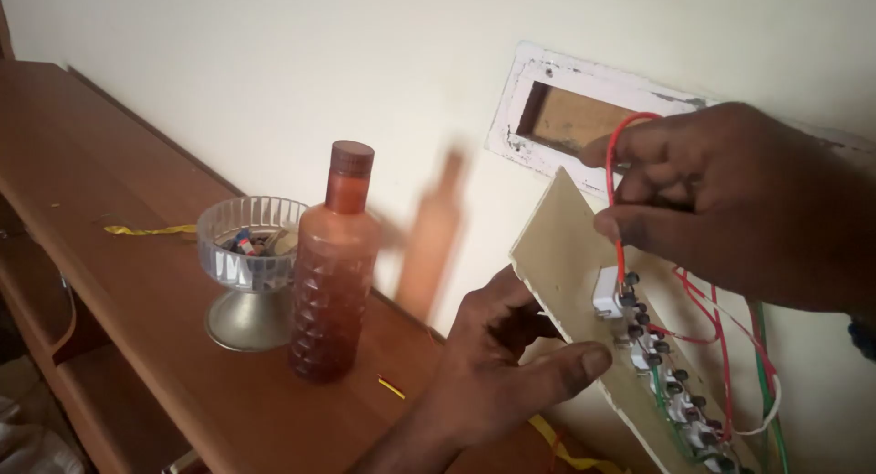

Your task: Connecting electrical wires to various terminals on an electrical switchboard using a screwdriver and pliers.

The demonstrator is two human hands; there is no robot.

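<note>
- Right hand [730, 200] is seen up at the wall, its fingers pinched on a thin red insulated wire [613, 177] that loops over the fingertips and runs down to the switch terminals.
- Left hand [497, 364] is cupped under the lower edge of the cream rectangular switch plate [557, 255], thumb pressed along its side, so the plate is gripped and tilted away from the wall.
- Behind it, a white-framed rectangular wall opening [566, 118] is exposed.
- More wiring is hung off the plate's back: red, green and white strands [757, 364] by the row of small terminal blocks [657, 355].
- Handling, as judged: the plate is taken to be light and stiff but tethered by its wires, so it is best held by the bare edges; the wire is thin and pliable, and is best gripped by its insulation.
- On the brown wooden shelf [119, 282] a brown ribbed plastic bottle [333, 273] and a clear footed glass bowl [248, 264] of small bits are left standing, well apart from both hands.
</note>
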